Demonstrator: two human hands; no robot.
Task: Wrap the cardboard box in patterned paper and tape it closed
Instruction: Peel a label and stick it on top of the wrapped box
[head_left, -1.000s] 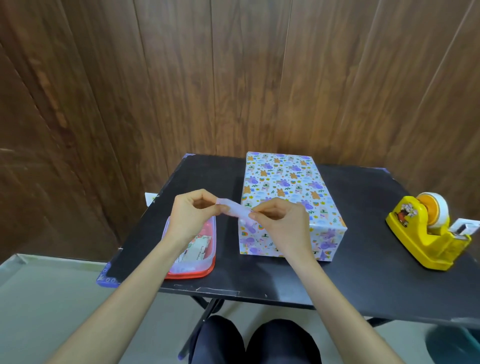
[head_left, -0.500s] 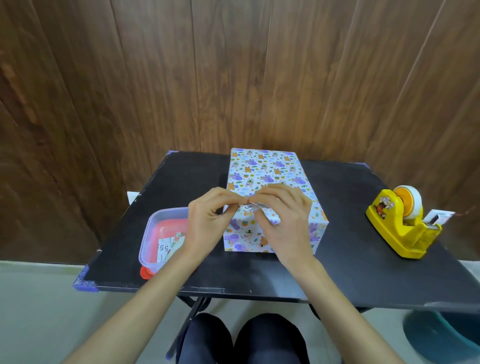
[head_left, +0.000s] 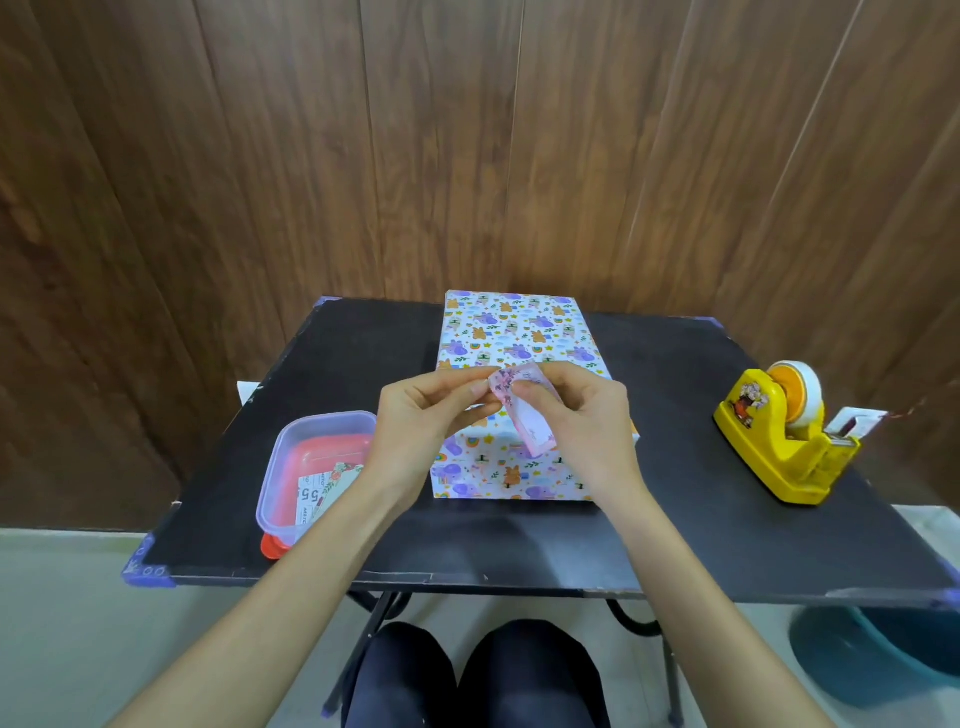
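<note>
Pinching a small pink flowered paper tag (head_left: 532, 434) between curled fingers and thumbs, the left hand (head_left: 423, 421) and right hand (head_left: 584, 423) hover over the near end of the rectangular box wrapped in animal-patterned paper (head_left: 519, 338). The box lies mid-way across the black tabletop (head_left: 675, 519) — a clear plastic tub (head_left: 322, 418) to its left, a yellow tape dispenser (head_left: 774, 452) well to the right.

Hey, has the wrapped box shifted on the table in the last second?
No. The wrapped box keeps the same gaps to the plastic container and the tape dispenser; only the camera shifted.
</note>
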